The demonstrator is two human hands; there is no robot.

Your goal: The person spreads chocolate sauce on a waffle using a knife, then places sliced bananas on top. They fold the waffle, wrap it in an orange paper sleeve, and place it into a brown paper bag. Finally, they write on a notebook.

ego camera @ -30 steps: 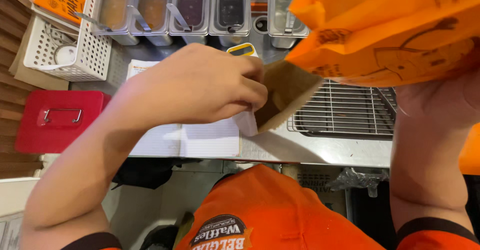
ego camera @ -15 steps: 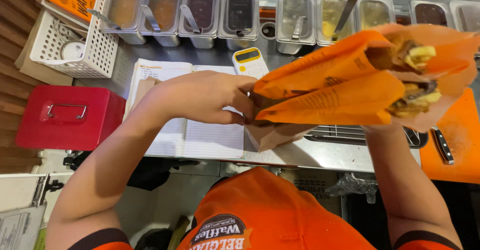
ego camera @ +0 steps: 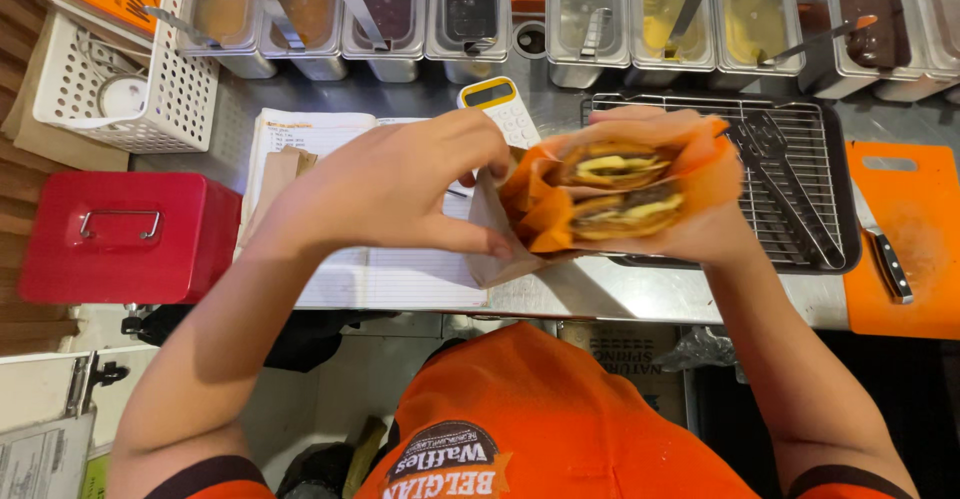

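My right hand [ego camera: 700, 229] grips two filled waffles [ego camera: 618, 191] wrapped in orange paper sleeves [ego camera: 545, 209], their open ends facing me and showing yellow slices and dark filling. My left hand [ego camera: 410, 189] pinches the edge of a brown paper bag [ego camera: 490, 239] that sits against the bottom of the orange sleeves. Both hands hover above the steel counter [ego camera: 620, 294], over an open notebook [ego camera: 370, 274] and the left edge of a black tray with a wire rack [ego camera: 800, 159].
A red metal box [ego camera: 120, 239] and a white basket [ego camera: 130, 89] stand at the left. Steel topping tubs [ego camera: 470, 9] line the back. A yellow-and-white calculator [ego camera: 500, 104], black tongs [ego camera: 780, 174], and an orange cutting board [ego camera: 905, 239] with a knife [ego camera: 880, 249] lie on the counter.
The wrapped waffles dropped from close to the camera toward the counter and turned their open ends to me. My left hand stayed on the brown bag's edge.
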